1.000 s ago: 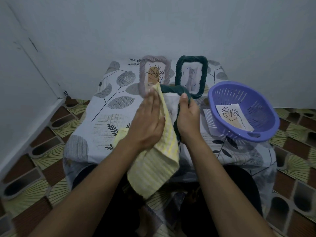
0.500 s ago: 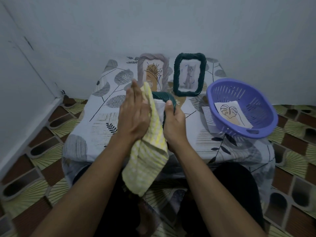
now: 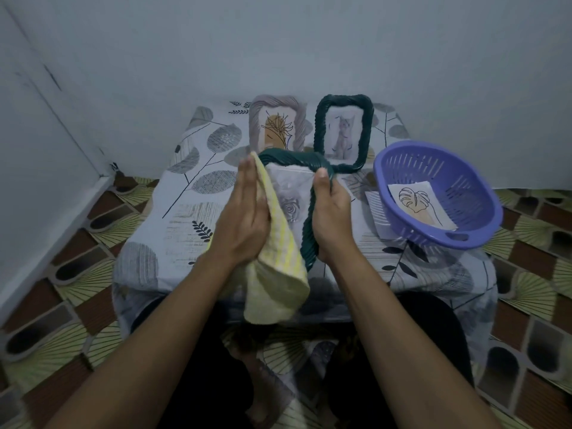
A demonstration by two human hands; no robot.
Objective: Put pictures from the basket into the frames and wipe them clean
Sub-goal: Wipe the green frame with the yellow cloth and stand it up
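Observation:
My right hand (image 3: 332,218) grips the right rim of a dark green woven frame (image 3: 305,230), held tilted above the table with a grey rose picture (image 3: 289,201) inside. My left hand (image 3: 244,218), fingers straight, presses a yellow striped cloth (image 3: 278,274) against the left side of that frame's front. Two filled frames lean on the wall behind: a grey frame (image 3: 298,119) with an orange plant drawing and a green frame (image 3: 368,131) with a cat picture. The purple basket (image 3: 464,187) at right holds a leaf drawing (image 3: 418,205).
The low table (image 3: 185,193) wears a leaf-patterned cloth and stands against the grey wall. A white sheet (image 3: 376,212) lies partly under the basket. Patterned floor tiles surround the table. My legs are tucked under the near edge.
The cloth and my left hand slid left and down across the held frame, uncovering the rose picture. The frame has tilted more toward me.

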